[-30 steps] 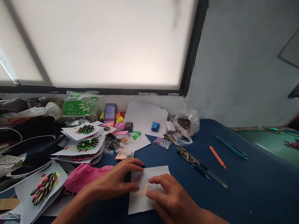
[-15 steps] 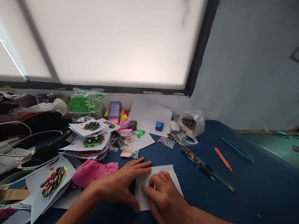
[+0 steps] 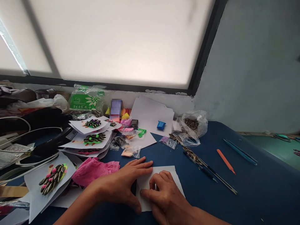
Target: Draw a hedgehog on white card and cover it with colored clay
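Note:
A white sheet of paper [image 3: 145, 200] lies on the blue tabletop right in front of me. My left hand [image 3: 127, 179] is spread over its left edge, fingers stretched out and thumb apart, with nothing in its grasp. On the middle of the sheet rests my right hand [image 3: 165, 193], its fingers curled and one fingertip pressed to the paper. Whatever those fingers hold, if anything, is hidden beneath them. Beside my left wrist is a crumpled pink cloth [image 3: 95, 171]. Sunflower seeds [image 3: 192, 155] lie in a row beyond the sheet to the right, next to a pen [image 3: 207, 173] and metal tweezers [image 3: 225, 182].
Paper cards with seed-and-clay hedgehog shapes [image 3: 53, 178] are stacked at left near white cables [image 3: 47, 128]. Small clay packets [image 3: 131, 151], a blue packet [image 3: 161, 125] and a bag of seeds [image 3: 192, 123] stand behind. An orange marker [image 3: 226, 161] and blue tweezers [image 3: 240, 152] lie right.
The camera view has shifted slightly. Both hands stay nearly in place on the paper, with the right hand's extended fingertip a touch farther left.

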Available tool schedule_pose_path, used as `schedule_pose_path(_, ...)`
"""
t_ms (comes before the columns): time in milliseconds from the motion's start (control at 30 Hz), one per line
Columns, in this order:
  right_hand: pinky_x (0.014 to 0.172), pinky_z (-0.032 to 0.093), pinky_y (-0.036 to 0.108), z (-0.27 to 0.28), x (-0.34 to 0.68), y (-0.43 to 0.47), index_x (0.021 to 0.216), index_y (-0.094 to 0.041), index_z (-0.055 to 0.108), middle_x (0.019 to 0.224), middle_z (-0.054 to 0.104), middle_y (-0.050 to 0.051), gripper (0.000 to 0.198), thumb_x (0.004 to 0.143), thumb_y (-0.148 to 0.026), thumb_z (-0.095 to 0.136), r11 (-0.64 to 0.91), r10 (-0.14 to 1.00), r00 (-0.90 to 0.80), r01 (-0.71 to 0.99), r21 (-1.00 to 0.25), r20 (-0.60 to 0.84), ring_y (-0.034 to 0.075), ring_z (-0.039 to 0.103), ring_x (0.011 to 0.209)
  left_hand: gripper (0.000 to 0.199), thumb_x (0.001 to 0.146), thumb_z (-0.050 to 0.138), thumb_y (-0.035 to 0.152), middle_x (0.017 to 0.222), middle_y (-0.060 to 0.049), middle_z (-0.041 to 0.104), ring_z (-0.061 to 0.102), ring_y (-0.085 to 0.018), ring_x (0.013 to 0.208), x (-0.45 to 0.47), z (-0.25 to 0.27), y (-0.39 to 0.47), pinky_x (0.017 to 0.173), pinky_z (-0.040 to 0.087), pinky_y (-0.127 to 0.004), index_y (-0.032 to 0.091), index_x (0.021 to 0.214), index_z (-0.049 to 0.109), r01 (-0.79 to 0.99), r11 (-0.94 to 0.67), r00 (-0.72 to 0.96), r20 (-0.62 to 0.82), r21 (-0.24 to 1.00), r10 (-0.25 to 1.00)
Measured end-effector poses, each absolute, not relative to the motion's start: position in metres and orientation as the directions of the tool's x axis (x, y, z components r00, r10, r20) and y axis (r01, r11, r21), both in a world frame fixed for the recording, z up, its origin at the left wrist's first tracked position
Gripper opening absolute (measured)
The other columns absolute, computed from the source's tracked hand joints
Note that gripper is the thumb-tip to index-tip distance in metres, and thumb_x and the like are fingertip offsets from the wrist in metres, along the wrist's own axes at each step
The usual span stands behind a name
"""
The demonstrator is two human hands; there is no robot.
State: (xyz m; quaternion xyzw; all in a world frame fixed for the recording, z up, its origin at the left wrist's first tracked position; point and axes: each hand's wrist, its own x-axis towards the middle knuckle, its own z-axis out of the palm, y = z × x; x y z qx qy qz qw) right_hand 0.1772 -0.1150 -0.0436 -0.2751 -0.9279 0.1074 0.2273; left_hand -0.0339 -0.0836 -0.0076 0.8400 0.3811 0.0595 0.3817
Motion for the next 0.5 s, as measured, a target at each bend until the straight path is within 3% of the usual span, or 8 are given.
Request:
schedule_pose_path(200, 0.075, 0.034, 0.036, -0.0385, 0.1815, -0.1174, 0.104, -0.019, 0.064, 0.090, 0.048, 0.006, 0.031, 0.082, -0.013, 0.045, 0.783, 0.615, -0.683, 0.469, -0.408, 0.395, 0.021, 0.045, 0.082, 0.093, 0.064, 0.083, 0.037, 0.159, -0.004, 0.023, 0.006, -0.032, 0.147, -0.0329, -0.0058, -0.0842, 0.116, 0.013, -0.058, 0.034, 0.145, 0.038, 0.611, -0.428, 0.705, -0.211, 0.666, 0.677)
schedule_pose_path(500, 0.077, 0.035, 0.037, -0.0395, 0.1787, -0.1186, 0.087, -0.017, 0.060, 0.088, 0.049, 0.006, 0.013, 0.079, -0.016, 0.050, 0.802, 0.591, -0.740, 0.500, -0.326, 0.321, 0.020, 0.043, 0.081, 0.091, 0.064, 0.083, 0.036, 0.158, -0.003, 0.025, 0.006, -0.033, 0.147, -0.0339, -0.0064, -0.0854, 0.116, 0.012, -0.058, 0.034, 0.144, 0.041, 0.592, -0.416, 0.701, -0.186, 0.691, 0.688)
